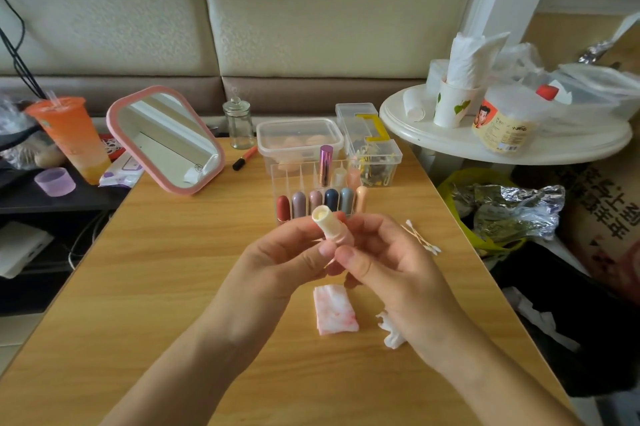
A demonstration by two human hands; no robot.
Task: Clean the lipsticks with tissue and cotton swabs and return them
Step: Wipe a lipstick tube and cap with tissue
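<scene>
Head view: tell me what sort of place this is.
Likely a home living room used for makeup: padded sofa back behind the wooden table, pink mirror, clear organizer of lipsticks.

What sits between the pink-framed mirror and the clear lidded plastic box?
Head view: a small lidded glass jar and an orange pen with black cap.

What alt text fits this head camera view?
A left hand and right hand hold an uncapped cream-coloured lipstick tube above a light wooden table. A pink-stained folded tissue and cotton swabs lie nearby; a clear plastic organiser of capped lipsticks stands behind.
</scene>
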